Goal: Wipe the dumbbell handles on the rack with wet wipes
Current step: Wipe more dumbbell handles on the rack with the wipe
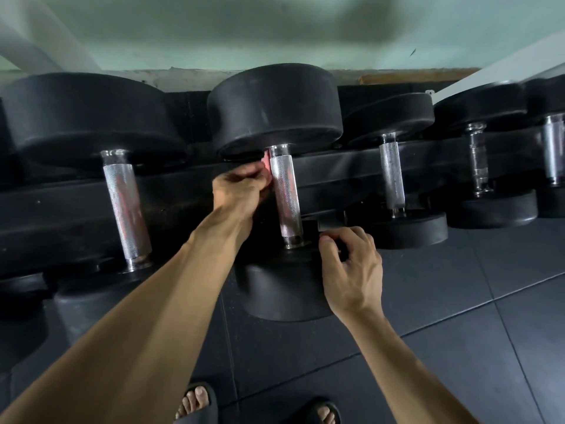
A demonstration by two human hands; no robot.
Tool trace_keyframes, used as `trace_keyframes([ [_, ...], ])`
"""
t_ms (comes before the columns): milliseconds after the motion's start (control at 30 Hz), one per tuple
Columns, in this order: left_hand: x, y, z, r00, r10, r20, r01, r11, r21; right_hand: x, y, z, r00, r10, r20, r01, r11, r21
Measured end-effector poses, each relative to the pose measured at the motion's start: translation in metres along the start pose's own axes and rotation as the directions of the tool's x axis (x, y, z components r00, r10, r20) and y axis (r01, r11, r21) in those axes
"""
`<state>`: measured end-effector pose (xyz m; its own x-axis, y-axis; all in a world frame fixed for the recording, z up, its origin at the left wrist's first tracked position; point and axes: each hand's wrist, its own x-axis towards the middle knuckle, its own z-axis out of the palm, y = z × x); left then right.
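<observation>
On the black rack (336, 166) in front of the person, a row of dumbbells lies with knurled steel handles running front to back. In the head view, the middle dumbbell (275, 108) has its far head against the rear rail and its near head (281, 289) hanging over the front edge. Its handle (284, 194) shows bare and shiny between the two hands. The left hand (241, 191) is curled at the upper left side of that handle, its fingers pinching a pinkish wipe (266, 162) that lies just against the metal, close under the far head. The right hand (351, 270) sits lower, beside the near end of the handle, with fingers bent and the thumb and fingertips closed on a small dark block (310, 229) by the collar; how firmly it is held cannot be told. To the left lies a larger dumbbell (91, 117), and to the right smaller dumbbells (394, 117) follow along the rack. Dark rubber floor tiles (458, 301) spread beneath, and two feet in dark sandals (195, 402) show at the bottom edge.
</observation>
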<state>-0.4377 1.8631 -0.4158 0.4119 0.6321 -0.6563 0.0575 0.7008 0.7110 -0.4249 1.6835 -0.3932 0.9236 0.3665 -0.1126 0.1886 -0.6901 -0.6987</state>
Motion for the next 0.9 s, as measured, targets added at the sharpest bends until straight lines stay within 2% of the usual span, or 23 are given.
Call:
trace_keyframes([
  [33,-0.006,-0.005,-0.007,1.000,-0.019,0.021,0.017,0.993,0.117,0.000,0.000,0.000,1.000,0.004,0.000,-0.004,1.000,0.003],
  [100,-0.019,-0.017,-0.025,0.995,-0.083,0.063,0.052,0.917,0.395,0.000,-0.002,0.000,1.000,0.013,0.006,-0.013,1.000,0.013],
  [167,-0.024,-0.021,-0.034,0.983,-0.149,0.107,0.076,0.862,0.501,0.000,-0.002,-0.001,1.000,0.026,0.012,-0.027,1.000,0.015],
  [200,-0.022,-0.018,-0.034,0.982,-0.148,0.117,0.076,0.878,0.473,0.000,-0.002,-0.001,0.999,0.028,0.015,-0.029,1.000,0.012],
  [300,-0.013,-0.005,-0.018,0.994,-0.076,0.078,0.059,0.979,0.196,0.000,-0.001,0.000,1.000,0.018,0.011,-0.018,1.000,0.006],
  [367,-0.013,-0.003,-0.011,0.998,-0.035,0.048,0.028,0.989,0.144,0.000,0.000,0.000,1.000,0.018,0.012,-0.018,1.000,0.004],
  [433,-0.019,-0.012,-0.021,0.998,-0.043,0.056,0.023,0.951,0.308,0.000,0.000,0.000,0.999,0.026,0.020,-0.026,1.000,0.003],
  [500,-0.033,-0.018,-0.035,0.988,-0.113,0.109,0.021,0.783,0.622,0.000,-0.003,-0.001,0.998,0.047,0.031,-0.047,0.999,0.002],
  [533,-0.038,-0.019,-0.038,0.984,-0.127,0.128,0.001,0.714,0.700,0.000,-0.004,0.000,0.998,0.049,0.031,-0.049,0.999,0.001],
  [567,-0.038,-0.019,-0.037,0.987,-0.092,0.132,-0.028,0.712,0.702,0.000,-0.005,0.000,0.999,0.046,0.025,-0.046,0.999,0.001],
  [600,-0.038,-0.016,-0.033,0.993,-0.050,0.107,-0.028,0.776,0.631,0.000,-0.005,0.000,0.999,0.044,0.022,-0.044,0.999,0.001],
  [667,-0.033,-0.010,-0.023,0.998,-0.063,0.022,0.052,0.940,0.336,-0.001,-0.005,-0.001,0.999,0.043,0.022,-0.043,0.999,0.006],
  [700,-0.030,-0.009,-0.019,0.997,-0.081,0.006,0.078,0.974,0.214,-0.001,-0.005,-0.001,0.999,0.043,0.027,-0.043,0.999,0.007],
  [733,-0.029,-0.009,-0.018,0.995,-0.096,0.011,0.092,0.980,0.177,-0.001,-0.005,-0.002,0.998,0.044,0.032,-0.045,0.999,0.007],
  [800,-0.030,-0.012,-0.025,0.992,-0.114,0.063,0.088,0.943,0.320,-0.001,-0.006,-0.003,0.998,0.050,0.037,-0.051,0.999,0.009],
  [867,-0.039,-0.012,-0.033,0.977,-0.156,0.148,0.031,0.784,0.620,0.000,-0.006,-0.003,0.998,0.056,0.037,-0.056,0.998,0.017],
  [900,-0.042,-0.012,-0.034,0.973,-0.161,0.167,0.002,0.725,0.689,-0.001,-0.006,-0.003,0.998,0.055,0.037,-0.056,0.998,0.018],
])
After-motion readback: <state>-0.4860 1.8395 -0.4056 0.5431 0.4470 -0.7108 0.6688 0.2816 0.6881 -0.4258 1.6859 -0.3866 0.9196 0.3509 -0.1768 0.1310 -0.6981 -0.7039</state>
